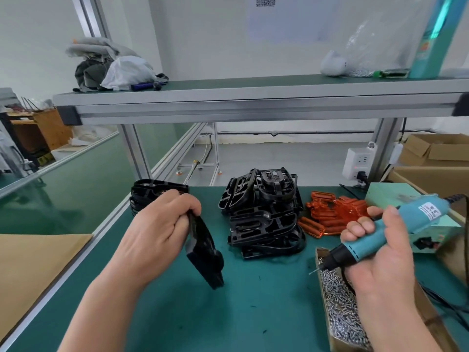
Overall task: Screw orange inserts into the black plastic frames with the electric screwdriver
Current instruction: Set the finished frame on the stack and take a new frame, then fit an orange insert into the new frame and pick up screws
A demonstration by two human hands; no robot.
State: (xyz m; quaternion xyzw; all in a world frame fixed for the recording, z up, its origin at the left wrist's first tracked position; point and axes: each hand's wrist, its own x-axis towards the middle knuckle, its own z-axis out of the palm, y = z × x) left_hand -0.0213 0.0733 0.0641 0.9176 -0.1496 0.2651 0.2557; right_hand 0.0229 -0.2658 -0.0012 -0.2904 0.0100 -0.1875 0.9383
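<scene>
My left hand (157, 232) grips a black plastic frame (205, 252) by its upper end, and the frame hangs edge-on above the green table. My right hand (378, 252) holds the blue electric screwdriver (380, 235), its black tip pointing down-left with a screw on the bit over the screw box (340, 306). A heap of black frames (264, 212) sits mid-table. Orange inserts (335, 214) lie in a pile right of that heap. A smaller stack of black frames (152, 191) stands behind my left hand.
The green table mat (228, 313) has an aluminium edge on the left. An overhead shelf (253, 100) spans the bench. A teal power unit (411, 217) and cardboard boxes (436, 153) stand at the right, with a wall socket (357, 161) on the post.
</scene>
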